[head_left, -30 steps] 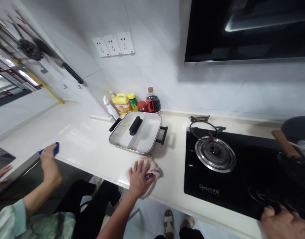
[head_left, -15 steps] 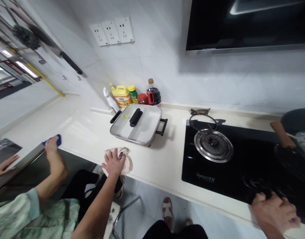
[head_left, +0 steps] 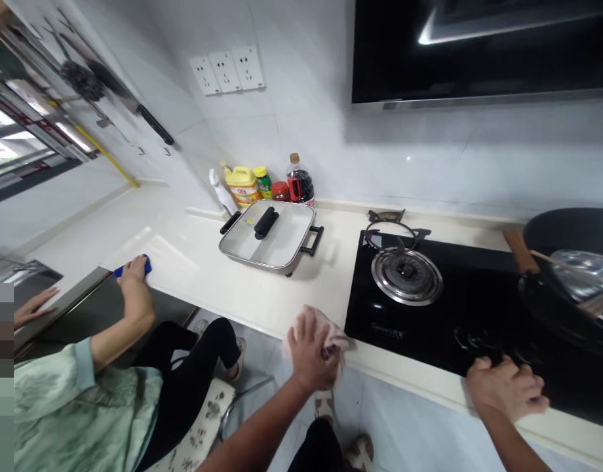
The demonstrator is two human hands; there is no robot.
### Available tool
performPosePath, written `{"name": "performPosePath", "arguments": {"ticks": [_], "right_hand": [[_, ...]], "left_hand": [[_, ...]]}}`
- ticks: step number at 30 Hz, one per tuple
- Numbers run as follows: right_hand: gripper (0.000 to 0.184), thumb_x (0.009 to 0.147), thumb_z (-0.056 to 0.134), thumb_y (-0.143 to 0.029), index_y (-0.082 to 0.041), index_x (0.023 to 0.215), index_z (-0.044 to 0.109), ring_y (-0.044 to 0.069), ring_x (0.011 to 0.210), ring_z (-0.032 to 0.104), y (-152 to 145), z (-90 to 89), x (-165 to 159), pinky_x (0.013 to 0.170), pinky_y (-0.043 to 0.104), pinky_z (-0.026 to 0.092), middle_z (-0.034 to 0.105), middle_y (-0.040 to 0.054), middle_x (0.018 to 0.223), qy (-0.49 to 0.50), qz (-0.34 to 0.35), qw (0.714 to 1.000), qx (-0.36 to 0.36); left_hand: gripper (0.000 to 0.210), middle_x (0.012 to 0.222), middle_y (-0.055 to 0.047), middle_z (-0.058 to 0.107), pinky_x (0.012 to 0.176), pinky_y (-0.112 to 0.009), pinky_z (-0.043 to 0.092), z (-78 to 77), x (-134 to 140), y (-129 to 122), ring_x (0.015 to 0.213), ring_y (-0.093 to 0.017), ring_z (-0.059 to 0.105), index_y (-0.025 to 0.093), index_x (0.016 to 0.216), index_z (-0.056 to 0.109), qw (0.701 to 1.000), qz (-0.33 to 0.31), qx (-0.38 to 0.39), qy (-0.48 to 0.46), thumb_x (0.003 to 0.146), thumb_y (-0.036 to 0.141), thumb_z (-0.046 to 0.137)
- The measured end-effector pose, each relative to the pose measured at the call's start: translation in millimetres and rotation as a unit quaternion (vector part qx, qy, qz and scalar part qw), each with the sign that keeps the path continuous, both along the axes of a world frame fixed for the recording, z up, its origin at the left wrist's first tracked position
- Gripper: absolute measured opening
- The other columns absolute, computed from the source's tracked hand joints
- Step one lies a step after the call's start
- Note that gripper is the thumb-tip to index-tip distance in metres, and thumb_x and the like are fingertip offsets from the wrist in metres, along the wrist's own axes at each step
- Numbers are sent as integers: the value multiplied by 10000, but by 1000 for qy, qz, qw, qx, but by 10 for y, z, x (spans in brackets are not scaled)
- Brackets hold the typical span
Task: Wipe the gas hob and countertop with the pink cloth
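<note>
My left hand (head_left: 312, 357) presses a crumpled pale pink cloth (head_left: 337, 337) on the front edge of the white countertop (head_left: 262, 298), just left of the cooktop. Its fingers bend over the cloth. My right hand (head_left: 505, 388) rests on the front edge of the black gas cooktop (head_left: 424, 334), close to the dark knobs. Nothing shows in its loosely bent fingers. Behind my left hand stands a square electric pan (head_left: 286, 262) with a glass lid (head_left: 294, 226) and black handles.
Bottles and a red-lidded jar (head_left: 280, 191) line the wall behind the pan. At right, a black wok (head_left: 571, 229) sits on the cooktop. To my left, a seated co-worker (head_left: 90, 406) has one hand on a blue cloth or sponge (head_left: 147, 264) at the counter edge.
My left hand has slid the cloth right along the counter edge, from in front of the pan to beside the cooktop. The co-worker's blue item appears farther right; the camera view has also shifted.
</note>
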State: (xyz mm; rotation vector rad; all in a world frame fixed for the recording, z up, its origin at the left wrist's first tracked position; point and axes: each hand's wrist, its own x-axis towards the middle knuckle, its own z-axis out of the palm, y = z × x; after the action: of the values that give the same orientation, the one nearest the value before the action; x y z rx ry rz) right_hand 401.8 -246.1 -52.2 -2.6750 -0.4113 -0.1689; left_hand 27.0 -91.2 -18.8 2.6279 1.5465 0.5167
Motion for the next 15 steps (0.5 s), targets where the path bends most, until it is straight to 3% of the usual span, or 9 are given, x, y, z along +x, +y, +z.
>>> {"name": "performPosePath", "arguments": {"ticks": [3, 7, 10, 13, 15], "right_hand": [[609, 976, 325, -450, -89, 1410, 554, 412, 1545, 235, -4, -33, 25, 1186, 704, 242, 432, 292, 1556, 0, 7, 1000, 7], [689, 987, 272, -539, -92, 1448, 522, 439, 1549, 198, -87, -76, 103, 1173, 725, 221, 378, 300, 1594, 21, 51, 998, 7], [811, 980, 206, -640, -93, 1514, 476, 451, 1552, 195, -243, -95, 200, 1180, 700, 228, 327, 291, 1630, 51, 103, 993, -27], [797, 983, 224, -644, -149, 1575, 424, 416, 1543, 259, -493, -126, 305, 1183, 652, 277, 351, 241, 1637, 28, 167, 983, -67], [714, 984, 305, -593, -219, 1578, 436, 402, 1511, 334, -706, -160, 351, 1165, 645, 312, 398, 195, 1622, -25, 199, 977, -74]], "left_hand": [[764, 1678, -137, 406, 1179, -664, 211, -270, 117, -304, 1549, -464, 271, 355, 1429, 638, 990, -134, 50, -14, 761, 713, 731], [739, 1645, -141, 460, 1168, -643, 234, -462, -49, -215, 1528, -452, 319, 356, 1450, 609, 970, -235, 46, 37, 796, 676, 737], [619, 1611, -120, 511, 1168, -602, 279, -368, -384, 76, 1501, -405, 389, 371, 1423, 622, 969, -227, -3, 93, 842, 540, 755], [686, 1577, -108, 546, 1211, -542, 285, -110, -861, 420, 1489, -349, 424, 353, 1450, 590, 978, -115, -49, 168, 797, 377, 800], [759, 1562, -143, 546, 1240, -527, 260, 95, -1203, 648, 1498, -351, 410, 280, 1468, 574, 979, -70, -49, 186, 746, 267, 808]]}}
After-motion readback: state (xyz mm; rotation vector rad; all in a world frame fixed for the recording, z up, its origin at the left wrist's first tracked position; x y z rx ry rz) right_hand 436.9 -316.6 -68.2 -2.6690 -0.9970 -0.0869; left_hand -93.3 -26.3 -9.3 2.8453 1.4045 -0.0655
